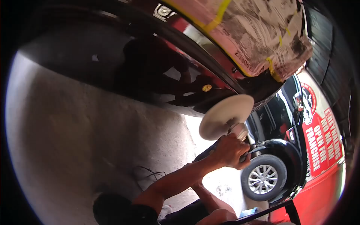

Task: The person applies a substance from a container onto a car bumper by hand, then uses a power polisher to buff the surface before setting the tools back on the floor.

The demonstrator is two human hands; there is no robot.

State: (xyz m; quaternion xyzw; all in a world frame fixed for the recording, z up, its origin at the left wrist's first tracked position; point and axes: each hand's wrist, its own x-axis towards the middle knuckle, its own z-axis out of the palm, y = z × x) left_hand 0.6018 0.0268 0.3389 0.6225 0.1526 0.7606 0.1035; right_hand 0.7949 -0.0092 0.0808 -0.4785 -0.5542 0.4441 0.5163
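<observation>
A handheld polisher [207, 150] with a large pale round pad [227, 117] is held in front of a dark, glossy car panel [150, 60]. The pad's edge overlaps the lower end of that panel in this view. My left hand [233, 150] is closed around the handle near the polisher's head. Behind my left forearm, my right hand [196, 183] is at the tool's rear end, its fingers mostly hidden. Newspaper masking [258, 33], edged with yellow tape, covers the part of the car above the panel.
A black cord [148, 173] lies on the concrete floor [112, 138]. To the right stands another dark vehicle, its wheel [263, 177] close beyond my hands. Farther right hangs a red sign [320, 138] with white lettering. A small yellow round spot [207, 87] shows on the panel.
</observation>
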